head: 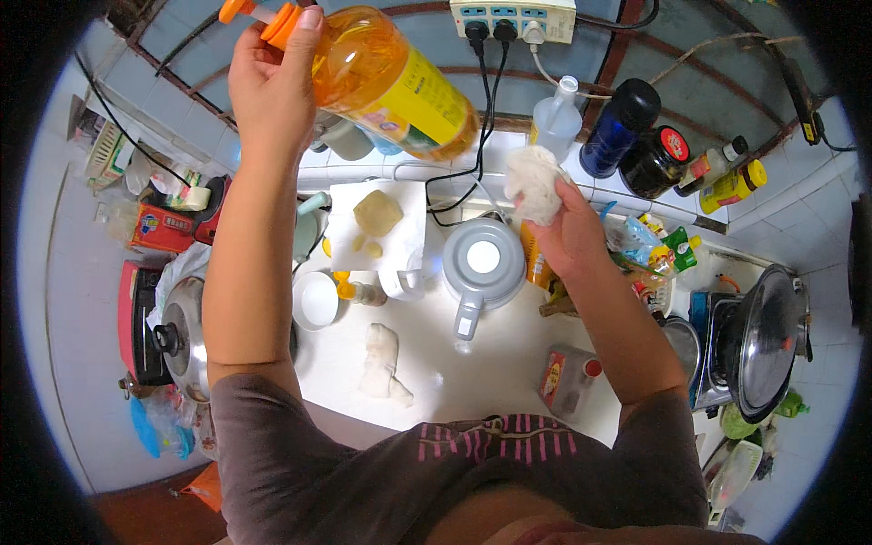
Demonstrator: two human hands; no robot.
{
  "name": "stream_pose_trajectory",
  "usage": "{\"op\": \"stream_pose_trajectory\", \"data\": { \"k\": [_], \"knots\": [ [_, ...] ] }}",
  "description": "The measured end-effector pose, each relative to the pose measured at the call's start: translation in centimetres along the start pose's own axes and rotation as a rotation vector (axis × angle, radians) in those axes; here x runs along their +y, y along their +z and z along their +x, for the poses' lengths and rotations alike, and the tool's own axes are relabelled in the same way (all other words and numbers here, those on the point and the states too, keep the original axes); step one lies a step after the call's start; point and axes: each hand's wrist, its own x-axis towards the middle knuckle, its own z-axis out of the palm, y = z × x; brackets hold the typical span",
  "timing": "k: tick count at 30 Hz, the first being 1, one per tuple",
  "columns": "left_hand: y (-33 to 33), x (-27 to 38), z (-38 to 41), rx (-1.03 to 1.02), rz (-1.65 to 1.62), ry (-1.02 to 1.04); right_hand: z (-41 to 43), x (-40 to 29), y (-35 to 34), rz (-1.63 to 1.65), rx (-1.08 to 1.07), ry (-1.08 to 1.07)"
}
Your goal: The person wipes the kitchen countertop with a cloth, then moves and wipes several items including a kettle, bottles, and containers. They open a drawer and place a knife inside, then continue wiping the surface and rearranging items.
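My left hand (279, 88) grips a large clear bottle of amber liquid, likely cooking oil (392, 82), by its neck below the orange cap (281, 26). The bottle is raised and leans, its base to the right above the window ledge. In my right hand (572, 235) is a crumpled white cloth (535, 185), bunched up in the fingers in front of a translucent plastic bottle (557, 119). Between and below my hands stands a grey-lidded electric kettle (470, 286). A second whitish cloth (380, 361) lies on the white countertop (463, 381).
A tan block (378, 212) rests on a white sheet (344, 252). Near it are a white bowl (317, 301) and a small yellow-capped bottle (368, 294). Black cables (486, 102) hang from a power strip (514, 24). Right: a plastic jug (567, 378) and a lidded wok (770, 340). Left: a lidded pot (187, 340).
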Motion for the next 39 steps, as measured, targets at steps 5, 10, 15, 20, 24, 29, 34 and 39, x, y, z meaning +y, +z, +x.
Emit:
{"op": "stream_pose_trajectory", "data": {
  "k": [5,10,15,20,24,29,34,39],
  "knots": [
    [1.0,5.7,-2.8,0.006,-0.028,-0.114,1.1,1.2,3.1,-0.005,-0.112,-0.036],
    [-4.0,11.7,-10.3,0.037,0.108,-0.011,5.3,3.1,6.2,-0.103,-0.01,0.069],
    [-8.3,13.2,-19.5,-0.034,0.209,-0.138,17.2,9.2,5.8,-1.089,0.334,-0.448],
    [-12.1,12.9,-26.3,-0.086,0.277,-0.31,20.7,9.9,7.9,-1.842,0.166,-0.167],
    [-14.1,12.1,-28.4,-0.075,0.385,-0.352,22.5,15.7,6.3,-1.988,0.402,-0.129],
    [-15.9,10.0,-28.9,-0.061,0.411,-0.32,29.3,18.6,0.5,-2.219,0.107,-0.252],
    [-16.9,9.9,-29.4,-0.01,0.466,-0.322,24.2,18.5,6.2,-2.029,-0.137,-0.34],
    [-16.8,9.5,-28.9,-0.036,0.445,-0.319,25.9,18.0,4.7,-2.026,-0.387,-0.473]
  ]
}}
